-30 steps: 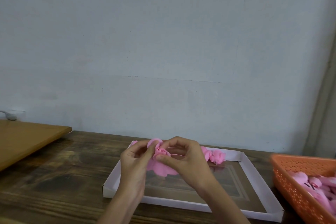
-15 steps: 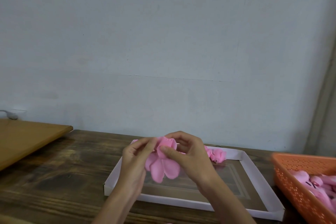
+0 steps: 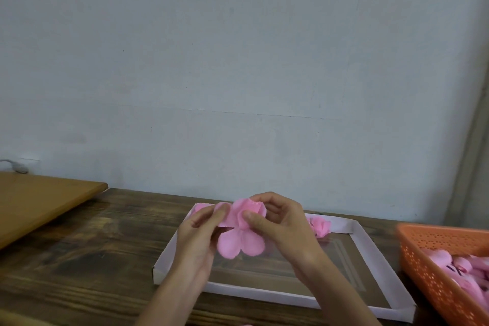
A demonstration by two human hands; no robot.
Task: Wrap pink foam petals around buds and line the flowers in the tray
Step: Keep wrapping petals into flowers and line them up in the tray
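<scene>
Pink foam flower (image 3: 242, 229), part-wrapped, held in the air over the far-left part of the white tray (image 3: 264, 293); upper petals curled about the bud, two lower petals (image 3: 240, 243) hanging loose and flat. The foam appears very light, soft and easily creased, and likely to spring open if released; best taken by a gentle pinch at the wrapped core, where the layers overlap, rather than at the free petal edges.

Left hand (image 3: 197, 239): thumb and fingertips (image 3: 223, 210) drawn narrowly together, pinching a petal at the flower's left side. Right hand (image 3: 284, 227): thumb (image 3: 252, 219) pressed on the front of the core, the other fingers curled round behind it; both hands occupied with the one flower.

Finished flowers (image 3: 320, 227) lie against the tray's far wall; most of the tray floor is bare. Orange basket (image 3: 423, 254), at right, just beside the tray, holds loose pink pieces (image 3: 465, 272); all rest on a dark wooden table (image 3: 92, 259).
</scene>
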